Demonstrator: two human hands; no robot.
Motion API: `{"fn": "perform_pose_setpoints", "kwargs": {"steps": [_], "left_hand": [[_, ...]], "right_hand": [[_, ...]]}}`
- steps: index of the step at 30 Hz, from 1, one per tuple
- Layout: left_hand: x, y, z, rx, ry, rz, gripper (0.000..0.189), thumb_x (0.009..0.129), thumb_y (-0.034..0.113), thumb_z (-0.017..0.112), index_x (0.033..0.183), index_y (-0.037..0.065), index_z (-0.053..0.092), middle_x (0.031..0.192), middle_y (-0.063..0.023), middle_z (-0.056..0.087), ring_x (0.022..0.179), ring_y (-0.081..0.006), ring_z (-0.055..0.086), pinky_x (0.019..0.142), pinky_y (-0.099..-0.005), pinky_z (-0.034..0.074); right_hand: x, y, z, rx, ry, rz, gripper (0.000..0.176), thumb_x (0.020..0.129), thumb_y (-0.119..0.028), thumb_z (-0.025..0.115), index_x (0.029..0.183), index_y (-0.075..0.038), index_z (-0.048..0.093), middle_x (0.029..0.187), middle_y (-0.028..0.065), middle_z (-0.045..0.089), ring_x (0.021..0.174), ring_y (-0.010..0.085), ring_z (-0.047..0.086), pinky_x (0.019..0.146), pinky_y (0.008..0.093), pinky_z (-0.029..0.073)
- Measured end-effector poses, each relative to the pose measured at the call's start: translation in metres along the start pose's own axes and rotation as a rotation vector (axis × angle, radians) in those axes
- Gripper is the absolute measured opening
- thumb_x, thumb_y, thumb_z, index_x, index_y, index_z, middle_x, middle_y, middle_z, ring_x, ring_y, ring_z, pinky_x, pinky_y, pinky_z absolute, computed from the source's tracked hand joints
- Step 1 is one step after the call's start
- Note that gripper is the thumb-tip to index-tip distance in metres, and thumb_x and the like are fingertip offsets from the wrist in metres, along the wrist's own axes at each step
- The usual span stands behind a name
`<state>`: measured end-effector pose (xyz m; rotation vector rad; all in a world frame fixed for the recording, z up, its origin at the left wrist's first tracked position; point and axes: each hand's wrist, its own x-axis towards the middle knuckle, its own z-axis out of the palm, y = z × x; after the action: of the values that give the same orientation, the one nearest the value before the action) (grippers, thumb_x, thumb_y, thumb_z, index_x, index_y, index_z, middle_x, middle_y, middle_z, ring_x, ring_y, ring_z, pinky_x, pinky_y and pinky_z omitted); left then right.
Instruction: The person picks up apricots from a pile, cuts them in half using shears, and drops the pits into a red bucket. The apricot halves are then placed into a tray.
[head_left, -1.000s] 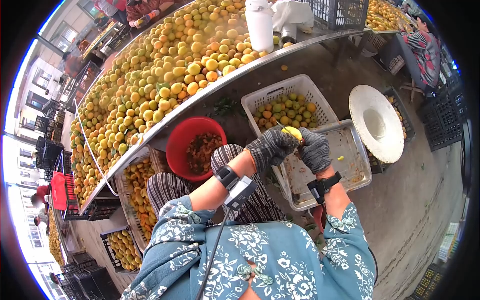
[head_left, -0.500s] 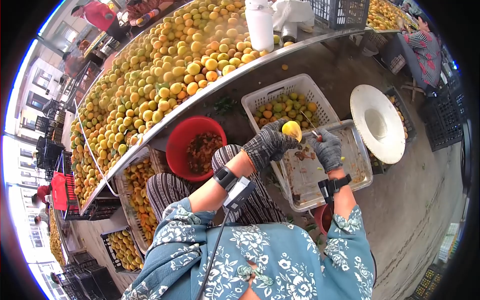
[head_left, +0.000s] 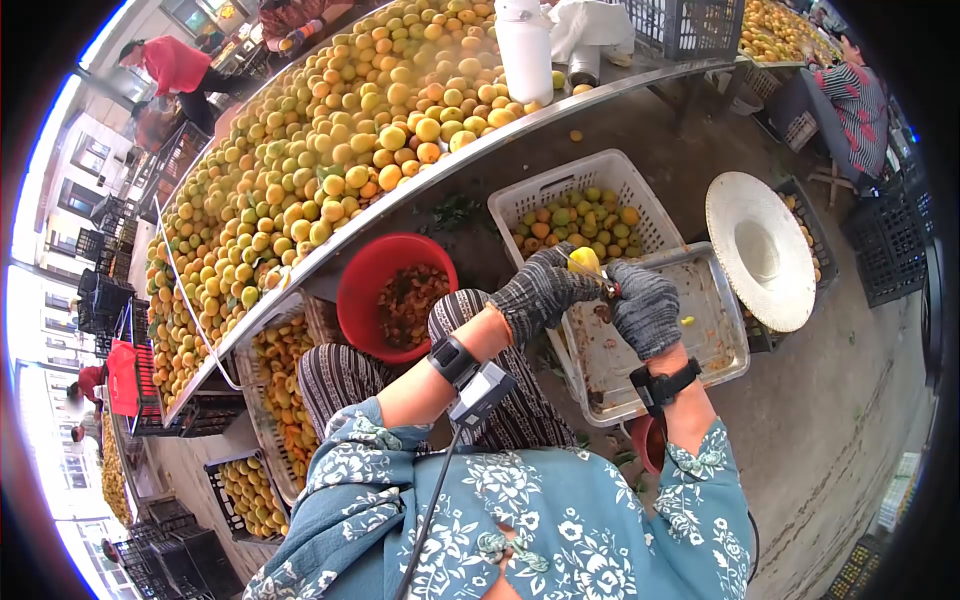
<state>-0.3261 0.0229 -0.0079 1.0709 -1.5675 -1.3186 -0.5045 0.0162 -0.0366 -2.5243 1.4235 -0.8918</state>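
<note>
My left hand (head_left: 545,290), in a dark striped glove, is closed around a yellow fruit (head_left: 584,261). Close against it, my right hand (head_left: 645,308), in a matching glove, grips a small knife (head_left: 608,288), whose blade is at the fruit. Both hands are over the near edge of a clear plastic tray (head_left: 715,345) with wet scraps in it. Behind them stands a white perforated crate (head_left: 637,185) of green and yellow fruit (head_left: 582,217).
A red bucket (head_left: 350,290) of peelings stands left of my knees. Beyond it is a long table (head_left: 400,185) heaped with fruit. A straw hat (head_left: 725,215) lies right of the tray. Other people (head_left: 180,68) (head_left: 858,105) are farther off.
My right hand has moved left and up to the fruit, bringing the knife against it. My left hand still holds the fruit. The person in red at the far left has shifted left.
</note>
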Motion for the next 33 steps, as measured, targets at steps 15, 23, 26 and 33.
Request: {"fn": "perform_pose_setpoints", "kwargs": {"steps": [15, 23, 26, 33], "left_hand": [[-0.009, 0.020, 0.005, -0.574, -0.096, -0.502, 0.023, 0.077, 0.019, 0.070, 0.087, 0.003, 0.058, 0.069, -0.0006, 0.053, 0.059, -0.0083, 0.049, 0.048, -0.0224, 0.039], [-0.002, 0.001, 0.005, -0.133, -0.031, -0.344, 0.036, 0.075, 0.016, 0.071, 0.105, 0.005, 0.055, 0.074, -0.0036, 0.058, 0.052, -0.0096, 0.050, 0.039, -0.0249, 0.040], [-0.001, -0.001, 0.007, -0.067, -0.024, -0.271, 0.038, 0.074, 0.016, 0.074, 0.105, 0.004, 0.056, 0.081, -0.0049, 0.061, 0.065, -0.0112, 0.055, 0.052, -0.0262, 0.047], [-0.008, 0.003, 0.005, -0.127, 0.011, -0.253, 0.042, 0.070, 0.014, 0.079, 0.104, 0.002, 0.057, 0.091, -0.0066, 0.063, 0.083, -0.0126, 0.056, 0.075, -0.0285, 0.048]], "right_hand": [[-0.026, 0.054, 0.040, 0.004, -0.151, 0.376, 0.022, 0.074, -0.020, 0.068, 0.090, -0.006, 0.061, 0.078, 0.0180, 0.062, 0.075, 0.0376, 0.060, 0.064, 0.0438, 0.047], [-0.032, 0.032, -0.003, 0.083, -0.070, 0.417, 0.018, 0.077, -0.014, 0.056, 0.093, -0.010, 0.064, 0.079, 0.0184, 0.063, 0.074, 0.0379, 0.060, 0.066, 0.0453, 0.047], [-0.018, 0.006, -0.016, 0.156, 0.006, 0.168, 0.013, 0.074, -0.009, 0.059, 0.086, -0.010, 0.062, 0.074, 0.0166, 0.060, 0.067, 0.0363, 0.059, 0.060, 0.0434, 0.046], [-0.011, -0.006, 0.003, 0.097, 0.050, 0.111, 0.008, 0.074, -0.009, 0.058, 0.081, -0.011, 0.060, 0.069, 0.0148, 0.058, 0.064, 0.0354, 0.058, 0.055, 0.0424, 0.045]]}}
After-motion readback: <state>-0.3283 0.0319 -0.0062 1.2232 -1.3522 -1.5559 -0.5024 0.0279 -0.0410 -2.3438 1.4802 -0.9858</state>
